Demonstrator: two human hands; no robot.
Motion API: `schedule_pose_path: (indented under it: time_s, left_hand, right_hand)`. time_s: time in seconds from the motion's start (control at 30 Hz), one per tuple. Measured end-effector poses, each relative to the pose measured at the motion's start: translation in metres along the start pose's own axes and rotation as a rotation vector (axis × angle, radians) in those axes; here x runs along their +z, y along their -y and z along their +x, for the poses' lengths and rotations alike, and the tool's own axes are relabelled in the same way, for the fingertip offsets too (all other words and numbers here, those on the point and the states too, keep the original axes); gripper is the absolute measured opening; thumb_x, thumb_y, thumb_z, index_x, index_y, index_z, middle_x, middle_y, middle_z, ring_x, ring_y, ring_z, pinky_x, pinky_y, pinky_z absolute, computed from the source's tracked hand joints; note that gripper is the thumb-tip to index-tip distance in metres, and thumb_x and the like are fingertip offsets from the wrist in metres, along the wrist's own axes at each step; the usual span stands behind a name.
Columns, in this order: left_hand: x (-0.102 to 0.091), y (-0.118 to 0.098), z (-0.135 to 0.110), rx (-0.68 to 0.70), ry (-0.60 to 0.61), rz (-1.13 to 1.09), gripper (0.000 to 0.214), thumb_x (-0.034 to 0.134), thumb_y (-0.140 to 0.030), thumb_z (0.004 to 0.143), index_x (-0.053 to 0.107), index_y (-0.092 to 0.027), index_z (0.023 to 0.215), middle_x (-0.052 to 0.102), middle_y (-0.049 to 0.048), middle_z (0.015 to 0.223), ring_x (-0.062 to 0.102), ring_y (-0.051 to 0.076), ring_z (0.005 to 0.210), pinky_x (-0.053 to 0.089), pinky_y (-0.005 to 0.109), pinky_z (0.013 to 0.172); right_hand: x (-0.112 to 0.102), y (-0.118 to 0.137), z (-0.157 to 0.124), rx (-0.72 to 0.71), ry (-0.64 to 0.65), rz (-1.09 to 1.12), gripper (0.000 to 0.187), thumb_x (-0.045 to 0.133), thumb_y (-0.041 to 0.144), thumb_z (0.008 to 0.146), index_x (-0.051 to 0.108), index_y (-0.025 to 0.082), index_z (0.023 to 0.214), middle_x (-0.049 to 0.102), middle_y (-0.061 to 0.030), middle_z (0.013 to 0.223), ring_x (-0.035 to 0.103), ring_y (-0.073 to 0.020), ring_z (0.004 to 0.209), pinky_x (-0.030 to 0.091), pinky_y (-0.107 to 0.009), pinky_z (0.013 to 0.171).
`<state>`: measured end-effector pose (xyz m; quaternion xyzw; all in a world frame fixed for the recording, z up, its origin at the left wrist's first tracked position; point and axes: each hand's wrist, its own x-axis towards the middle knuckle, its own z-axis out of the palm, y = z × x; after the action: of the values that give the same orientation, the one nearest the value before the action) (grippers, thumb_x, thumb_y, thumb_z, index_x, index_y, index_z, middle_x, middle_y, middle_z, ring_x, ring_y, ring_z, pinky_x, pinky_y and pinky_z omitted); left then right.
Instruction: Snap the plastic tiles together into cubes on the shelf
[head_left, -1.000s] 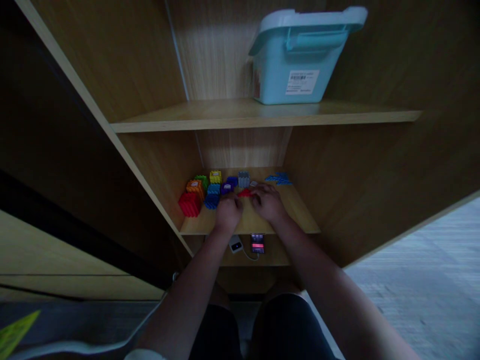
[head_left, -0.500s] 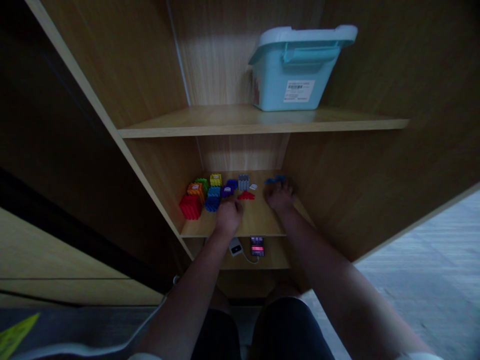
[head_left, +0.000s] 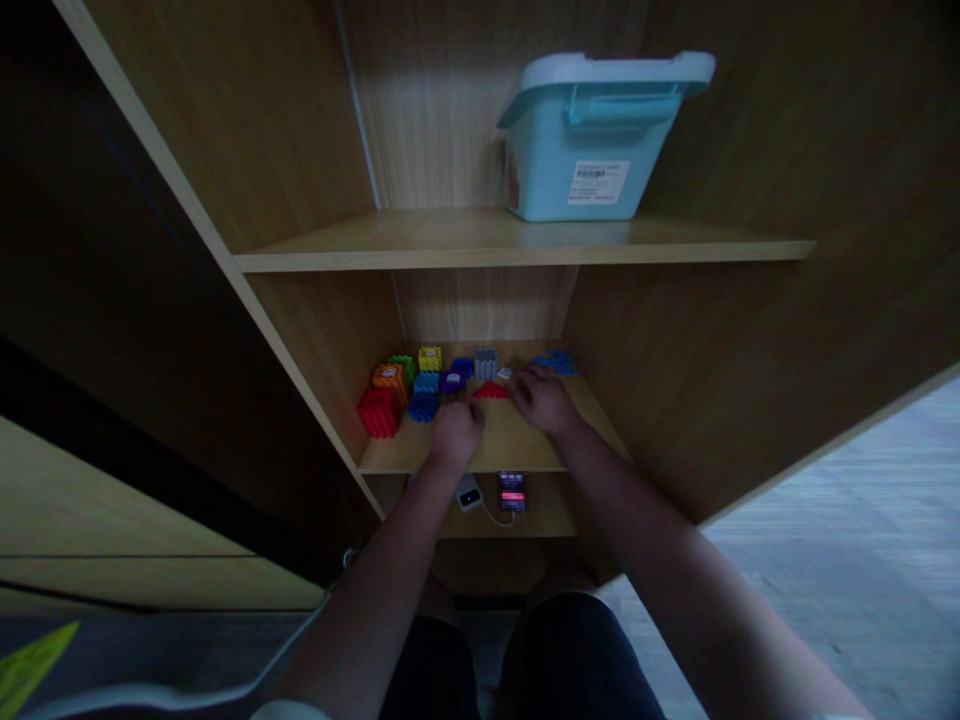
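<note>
Looking through the head camera, I find one flat red piece [head_left: 491, 391] lying on the middle shelf [head_left: 517, 440], between the two hands. Its long axis runs left to right, roughly parallel to the shelf's front edge, and its low peak points toward the back panel. The left hand [head_left: 456, 430] has its fingers curled just beside the piece's left end; I can't make out whether they press on anything. The right hand [head_left: 546, 398] reaches in with bent fingers near the other end, and from my feed I can't say whether those fingertips are apart or pinched on something.

Counting the ridged blocks to the left and behind, I get one each of red block [head_left: 379, 413], orange block [head_left: 391, 378], green block [head_left: 405, 365], yellow block [head_left: 430, 358], light-blue block [head_left: 427, 382], dark-blue block [head_left: 423, 406] and grey block [head_left: 486, 364]. A purple block [head_left: 453, 381] has one indigo piece [head_left: 463, 367] behind it. One small white tag [head_left: 505, 373] lies near the grey block. The flat blue pieces [head_left: 556, 362] beyond the right hand overlap, so I can't count them. Below sit one phone [head_left: 513, 492] and one white device [head_left: 469, 494]; above, one teal bin [head_left: 585, 145].
</note>
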<state>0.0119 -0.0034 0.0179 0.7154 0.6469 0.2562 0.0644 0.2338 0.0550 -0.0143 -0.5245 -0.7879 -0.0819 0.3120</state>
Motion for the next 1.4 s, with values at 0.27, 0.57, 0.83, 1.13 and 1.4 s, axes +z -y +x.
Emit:
schedule_pose_path:
  time_s: [0.27, 0.57, 0.83, 1.13, 1.4]
  left_hand:
    - [0.000, -0.007, 0.004, -0.062, 0.140, 0.197, 0.038, 0.046, -0.032, 0.104, 0.076, -0.011, 0.116, 0.080, 0.0197, 0.105, 0.079, 0.031, 0.100, 0.061, 0.036, 0.086]
    - [0.003, -0.005, 0.006, -0.034, 0.140, 0.207, 0.039, 0.046, -0.033, 0.104, 0.077, -0.013, 0.116, 0.081, 0.0191, 0.105, 0.079, 0.030, 0.102, 0.060, 0.036, 0.088]
    - [-0.002, -0.007, 0.005, -0.034, 0.157, 0.213, 0.040, 0.046, -0.033, 0.104, 0.077, -0.013, 0.119, 0.080, 0.0195, 0.109, 0.078, 0.031, 0.106, 0.060, 0.037, 0.090]
    - [0.002, -0.005, 0.005, -0.024, 0.130, 0.203, 0.038, 0.045, -0.033, 0.104, 0.076, -0.013, 0.116, 0.080, 0.0187, 0.107, 0.078, 0.032, 0.105, 0.060, 0.038, 0.090]
    - [0.000, -0.005, 0.007, -0.044, 0.155, 0.175, 0.035, 0.046, -0.030, 0.105, 0.073, -0.015, 0.121, 0.080, 0.0181, 0.112, 0.078, 0.030, 0.107, 0.060, 0.038, 0.093]
  right_hand:
    - [0.008, 0.000, -0.001, -0.143, 0.023, 0.139, 0.034, 0.072, 0.044, 0.097, 0.078, 0.024, 0.123, 0.073, -0.0116, 0.127, 0.065, -0.0295, 0.119, 0.050, -0.045, 0.109]
    - [0.011, -0.004, 0.001, -0.179, 0.000, 0.225, 0.019, 0.074, 0.036, 0.095, 0.079, 0.025, 0.110, 0.074, -0.0099, 0.118, 0.066, -0.0272, 0.114, 0.050, -0.045, 0.106]
    - [0.012, -0.005, 0.002, -0.155, 0.011, 0.244, 0.010, 0.075, 0.030, 0.094, 0.079, 0.023, 0.101, 0.074, -0.0085, 0.113, 0.066, -0.0264, 0.111, 0.052, -0.043, 0.102]
    - [0.010, -0.005, 0.002, -0.148, 0.009, 0.252, 0.007, 0.075, 0.026, 0.092, 0.079, 0.023, 0.096, 0.075, -0.0081, 0.106, 0.067, -0.0252, 0.105, 0.052, -0.041, 0.099]
    - [0.009, -0.005, 0.001, -0.173, 0.015, 0.256, 0.006, 0.074, 0.024, 0.093, 0.078, 0.023, 0.097, 0.075, -0.0074, 0.105, 0.067, -0.0243, 0.104, 0.050, -0.041, 0.101]
